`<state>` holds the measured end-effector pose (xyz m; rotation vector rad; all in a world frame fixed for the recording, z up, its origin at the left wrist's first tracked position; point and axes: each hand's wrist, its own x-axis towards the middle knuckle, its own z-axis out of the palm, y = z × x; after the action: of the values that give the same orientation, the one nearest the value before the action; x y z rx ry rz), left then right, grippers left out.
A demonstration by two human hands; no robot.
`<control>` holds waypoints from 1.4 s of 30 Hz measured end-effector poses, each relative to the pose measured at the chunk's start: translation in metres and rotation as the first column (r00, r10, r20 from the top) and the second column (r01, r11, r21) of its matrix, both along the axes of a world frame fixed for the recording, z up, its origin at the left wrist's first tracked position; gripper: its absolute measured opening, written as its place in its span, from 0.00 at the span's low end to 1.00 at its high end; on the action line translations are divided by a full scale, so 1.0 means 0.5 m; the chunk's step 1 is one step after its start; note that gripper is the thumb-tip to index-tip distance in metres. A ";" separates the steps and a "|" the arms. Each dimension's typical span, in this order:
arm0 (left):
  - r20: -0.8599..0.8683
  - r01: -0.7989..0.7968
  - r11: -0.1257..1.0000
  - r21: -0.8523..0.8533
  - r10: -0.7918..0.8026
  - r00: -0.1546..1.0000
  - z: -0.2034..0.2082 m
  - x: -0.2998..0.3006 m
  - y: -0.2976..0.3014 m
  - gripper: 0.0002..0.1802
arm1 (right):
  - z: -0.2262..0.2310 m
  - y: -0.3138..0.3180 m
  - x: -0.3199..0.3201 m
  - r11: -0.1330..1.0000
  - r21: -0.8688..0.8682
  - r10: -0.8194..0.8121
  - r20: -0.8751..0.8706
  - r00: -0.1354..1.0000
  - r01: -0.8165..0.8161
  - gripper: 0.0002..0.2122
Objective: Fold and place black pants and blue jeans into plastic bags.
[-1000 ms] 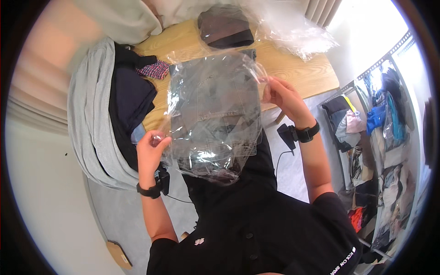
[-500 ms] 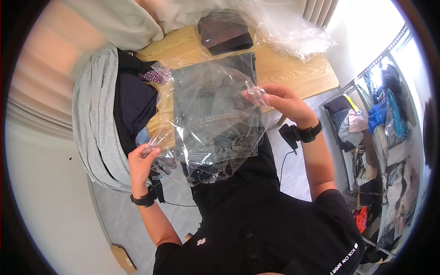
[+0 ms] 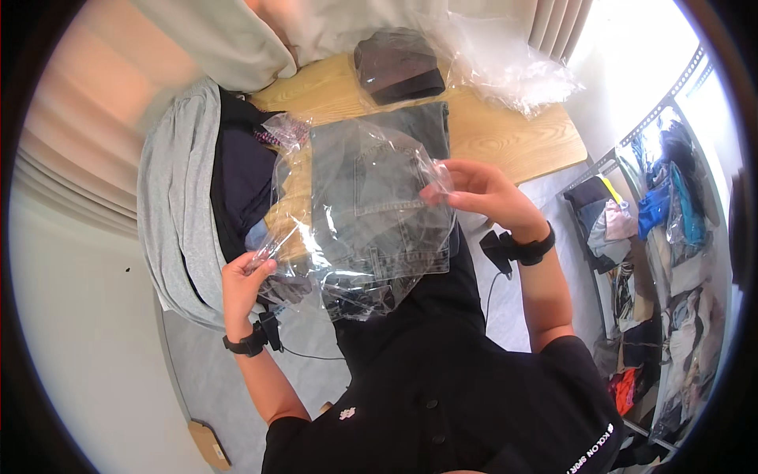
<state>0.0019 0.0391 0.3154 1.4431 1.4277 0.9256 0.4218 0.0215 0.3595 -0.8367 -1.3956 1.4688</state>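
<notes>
A clear plastic bag (image 3: 341, 265) is spread between my two hands, above a pair of folded grey-blue jeans (image 3: 387, 120). The jeans lie flat at the table's near edge, and a back pocket and seams show through the film. My left hand (image 3: 243, 286) pinches the bag's lower left side between thumb and fingers. At the bag's right side, my right hand (image 3: 491, 197) has its fingertips closed on the film. Whether the bag rests on the jeans or hovers just over them, I cannot tell.
A dark folded garment in clear plastic (image 3: 395, 67) lies at the back of the wooden table (image 3: 521, 142), beside loose clear bags (image 3: 513, 71). Left of the jeans is a heap of clothes under a grey cloth (image 3: 175, 189). Shelving with bagged clothes (image 3: 679, 205) stands at right.
The table and jeans sit slightly lower and further right in view. My right hand has shifted a little down, and its fingers bend more over the bag's edge. Both hands keep the bag.
</notes>
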 end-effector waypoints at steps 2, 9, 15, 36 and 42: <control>0.038 0.024 1.000 0.004 -0.024 0.999 0.010 0.005 -0.002 0.11 | -0.001 0.000 -0.006 1.000 -0.009 0.009 0.007 1.000 -0.009 0.20; 0.085 0.011 1.000 -0.013 -0.010 0.996 0.012 -0.026 -0.013 0.11 | -0.007 0.017 0.010 0.986 0.021 -0.165 -0.020 0.986 0.165 0.15; 0.039 0.018 0.999 0.044 -0.020 0.999 0.011 -0.031 -0.024 0.08 | 0.003 0.007 -0.013 0.924 0.195 -0.325 -0.048 0.944 0.328 0.11; 0.155 -0.018 0.998 0.062 0.008 0.988 0.001 -0.057 -0.039 0.08 | 0.029 -0.015 0.035 0.870 0.179 -0.470 0.023 0.882 0.459 0.09; 0.126 -0.065 0.992 0.108 0.051 0.991 0.013 -0.045 -0.028 0.10 | -0.010 0.004 0.054 0.859 0.149 -0.505 0.081 0.859 0.490 0.12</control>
<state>-0.0208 0.0252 0.3220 1.4061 1.3504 1.1275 0.4487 0.0235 0.3545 -1.1205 -1.2157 0.9357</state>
